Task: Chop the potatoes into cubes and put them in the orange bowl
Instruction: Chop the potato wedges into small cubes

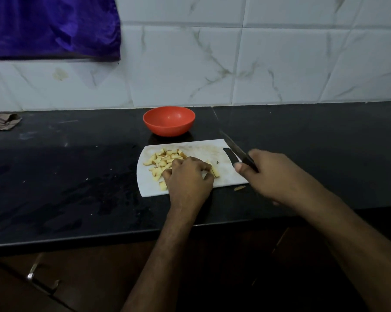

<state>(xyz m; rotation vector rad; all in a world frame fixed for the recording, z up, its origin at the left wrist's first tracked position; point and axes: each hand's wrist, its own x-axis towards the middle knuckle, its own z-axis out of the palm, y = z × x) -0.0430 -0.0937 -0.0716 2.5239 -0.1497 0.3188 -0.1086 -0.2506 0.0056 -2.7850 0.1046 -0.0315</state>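
The potato cubes (161, 162) lie in a loose, pale yellow heap on the left half of the white cutting board (196, 149), some showing brown skin on one side. A few longer, uncut strips (213, 171) lie nearer the middle of the board, partly hidden, so their number is hard to judge. One small potato scrap (239, 188) sits off the board's near edge. The orange bowl (168, 120) stands upright just behind the board, apparently holding nothing.
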